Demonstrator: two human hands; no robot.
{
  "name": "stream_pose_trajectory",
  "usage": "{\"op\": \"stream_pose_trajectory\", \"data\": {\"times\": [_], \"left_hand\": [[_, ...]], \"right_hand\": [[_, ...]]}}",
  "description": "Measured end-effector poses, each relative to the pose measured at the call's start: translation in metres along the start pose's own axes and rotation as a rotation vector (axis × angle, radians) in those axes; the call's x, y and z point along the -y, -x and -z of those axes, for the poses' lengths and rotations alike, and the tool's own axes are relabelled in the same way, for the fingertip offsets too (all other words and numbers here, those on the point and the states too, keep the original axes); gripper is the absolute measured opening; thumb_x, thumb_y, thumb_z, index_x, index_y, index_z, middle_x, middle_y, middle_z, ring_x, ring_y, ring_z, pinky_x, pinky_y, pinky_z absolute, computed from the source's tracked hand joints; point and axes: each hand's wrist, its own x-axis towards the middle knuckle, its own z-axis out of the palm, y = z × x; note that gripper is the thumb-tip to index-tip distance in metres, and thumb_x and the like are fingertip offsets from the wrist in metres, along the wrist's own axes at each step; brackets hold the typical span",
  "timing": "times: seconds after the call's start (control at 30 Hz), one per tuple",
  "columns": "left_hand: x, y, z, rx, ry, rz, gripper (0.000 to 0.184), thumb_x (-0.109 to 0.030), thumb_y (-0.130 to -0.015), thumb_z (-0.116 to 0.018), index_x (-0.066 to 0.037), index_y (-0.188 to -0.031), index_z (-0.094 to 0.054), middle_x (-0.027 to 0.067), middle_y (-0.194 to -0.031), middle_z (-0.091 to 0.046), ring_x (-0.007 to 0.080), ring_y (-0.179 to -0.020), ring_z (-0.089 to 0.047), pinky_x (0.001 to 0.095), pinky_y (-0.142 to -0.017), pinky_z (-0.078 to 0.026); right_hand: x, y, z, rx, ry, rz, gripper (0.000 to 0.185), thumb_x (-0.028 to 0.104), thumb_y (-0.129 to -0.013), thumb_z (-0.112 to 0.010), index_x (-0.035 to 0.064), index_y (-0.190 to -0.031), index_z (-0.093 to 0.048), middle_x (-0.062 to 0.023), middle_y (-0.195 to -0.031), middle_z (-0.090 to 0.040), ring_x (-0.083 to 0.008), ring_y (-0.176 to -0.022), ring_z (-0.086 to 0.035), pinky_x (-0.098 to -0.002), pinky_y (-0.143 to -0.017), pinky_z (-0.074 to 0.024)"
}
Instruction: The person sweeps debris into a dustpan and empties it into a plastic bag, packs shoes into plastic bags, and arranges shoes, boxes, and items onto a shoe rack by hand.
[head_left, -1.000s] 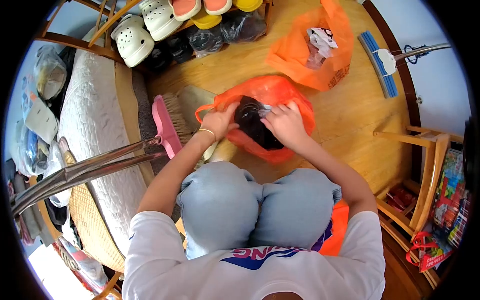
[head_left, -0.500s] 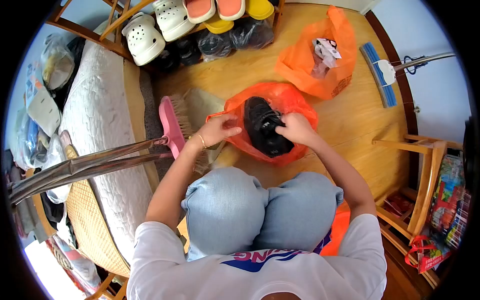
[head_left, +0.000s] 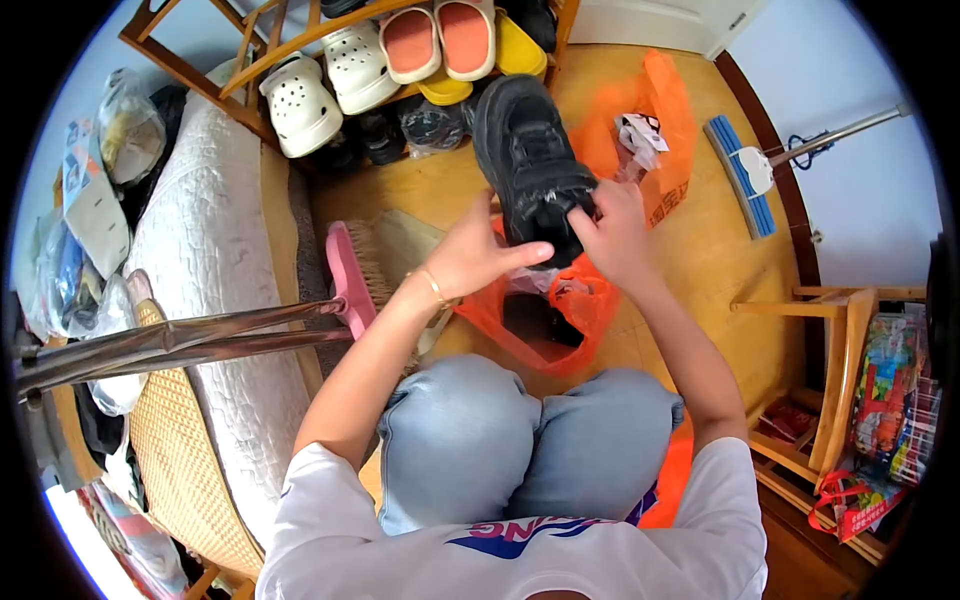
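Black shoe [head_left: 528, 140], one, raised above the far side of the red bag [head_left: 592, 322], left of the orange bag [head_left: 677, 130]. Right hand [head_left: 622, 235]: fingers clenched on its near right end. Left hand [head_left: 482, 252]: thumb and fingers grasping its near left side.

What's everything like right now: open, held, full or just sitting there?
Shoe: held up, off the floor.
Right hand: gripping the shoe.
Left hand: at the shoe, thumb spread; grip unclear.
Red bag: open, something dark inside.
Orange bag: open, wrapper showing.
White clogs: side by side.
Mop: nobody's holding it.
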Motion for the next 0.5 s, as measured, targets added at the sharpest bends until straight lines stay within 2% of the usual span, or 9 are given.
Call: {"op": "stream_pose_trajectory", "data": {"times": [0.07, 0.1, 0.2, 0.27, 0.3, 0.33, 0.4, 0.47, 0.5], "left_hand": [[-0.008, -0.004, -0.002, -0.228, -0.021, -0.034, 0.098, -0.044, -0.072, -0.080, 0.014, -0.134, -0.029, 0.0232, -0.122, -0.053, 0.0259, -0.101, -0.060, 0.0333, -0.086, -0.048], [-0.006, -0.008, -0.002, -0.354, -0.079, -0.008, 0.087, -0.039, -0.075, -0.079, 0.013, -0.130, -0.036, 0.0223, -0.116, -0.057, 0.0257, -0.097, -0.061, 0.0330, -0.086, -0.048], [0.004, -0.010, 0.012, -0.483, 0.001, 0.104, 0.071, -0.031, -0.078, -0.076, 0.012, -0.123, -0.042, 0.0193, -0.109, -0.061, 0.0219, -0.096, -0.061, 0.0321, -0.086, -0.048], [0.031, -0.013, 0.015, -0.485, 0.149, 0.121, 0.055, -0.023, -0.084, -0.070, 0.011, -0.120, -0.045, 0.0153, -0.109, -0.062, 0.0178, -0.098, -0.059, 0.0305, -0.087, -0.047], [0.045, -0.013, 0.013, -0.452, 0.209, 0.124, 0.057, -0.025, -0.086, -0.068, 0.011, -0.122, -0.043, 0.0161, -0.112, -0.060, 0.0186, -0.102, -0.057, 0.0306, -0.090, -0.045], [0.058, -0.012, 0.006, -0.416, 0.270, 0.133, 0.058, -0.027, -0.088, -0.067, 0.011, -0.124, -0.042, 0.0170, -0.115, -0.058, 0.0194, -0.106, -0.056, 0.0307, -0.093, -0.043], [0.083, -0.002, -0.017, -0.311, 0.310, 0.172, 0.060, -0.030, -0.089, -0.064, 0.011, -0.126, -0.040, 0.0180, -0.118, -0.057, 0.0208, -0.109, -0.054, 0.0312, -0.095, -0.042], [0.105, 0.006, -0.041, -0.179, 0.275, 0.166, 0.066, -0.039, -0.093, -0.058, 0.012, -0.128, -0.037, 0.0207, -0.123, -0.054, 0.0251, -0.114, -0.051, 0.0326, -0.100, -0.039], [0.114, 0.007, -0.049, -0.140, 0.242, 0.164, 0.065, -0.039, -0.093, -0.057, 0.013, -0.127, -0.037, 0.0215, -0.122, -0.054, 0.0257, -0.114, -0.051, 0.0328, -0.100, -0.038]], "right_hand": [[0.005, -0.010, -0.017, -0.046, -0.013, 0.001, 0.020, 0.018, -0.069, -0.064, 0.0016, -0.067, -0.053, -0.0120, -0.068, -0.053, -0.0320, -0.069, -0.050, -0.0410, -0.070, -0.0371], [0.008, -0.016, -0.023, -0.031, -0.101, -0.032, 0.021, 0.019, -0.072, -0.065, 0.0014, -0.067, -0.054, -0.0117, -0.069, -0.054, -0.0316, -0.069, -0.050, -0.0408, -0.069, -0.0373], [0.016, -0.012, -0.028, 0.036, -0.140, -0.007, 0.025, 0.025, -0.082, -0.064, 0.0006, -0.079, -0.058, -0.0110, -0.074, -0.058, -0.0299, -0.074, -0.053, -0.0380, -0.069, -0.0405], [0.010, 0.009, -0.045, 0.040, -0.761, -0.299, 0.026, 0.026, -0.088, -0.060, 0.0010, -0.095, -0.058, -0.0110, -0.081, -0.061, -0.0301, -0.084, -0.056, -0.0373, -0.074, -0.0436], [-0.006, 0.022, -0.045, 0.204, -0.580, -0.188, 0.027, 0.024, -0.090, -0.057, 0.0027, -0.107, -0.055, -0.0124, -0.084, -0.064, -0.0316, -0.087, -0.058, -0.0390, -0.079, -0.0451], [-0.017, 0.031, -0.042, 0.204, -0.576, -0.207, 0.027, 0.024, -0.090, -0.057, 0.0027, -0.107, -0.055, -0.0124, -0.084, -0.064, -0.0316, -0.087, -0.058, -0.0390, -0.079, -0.0451], [-0.037, 0.053, -0.038, 0.551, -0.229, 0.064, 0.026, 0.024, -0.088, -0.058, 0.0042, -0.105, -0.056, -0.0140, -0.082, -0.064, -0.0327, -0.083, -0.060, -0.0426, -0.077, -0.0457], [-0.057, 0.084, -0.037, 0.631, -0.153, 0.045, 0.027, 0.025, -0.084, -0.062, 0.0062, -0.102, -0.056, -0.0138, -0.081, -0.064, -0.0316, -0.082, -0.062, -0.0437, -0.076, -0.0462], [-0.070, 0.103, -0.037, 0.778, -0.048, 0.128, 0.026, 0.027, -0.082, -0.064, 0.0072, -0.098, -0.057, -0.0133, -0.080, -0.065, -0.0315, -0.081, -0.062, -0.0441, -0.075, -0.0464]]}}
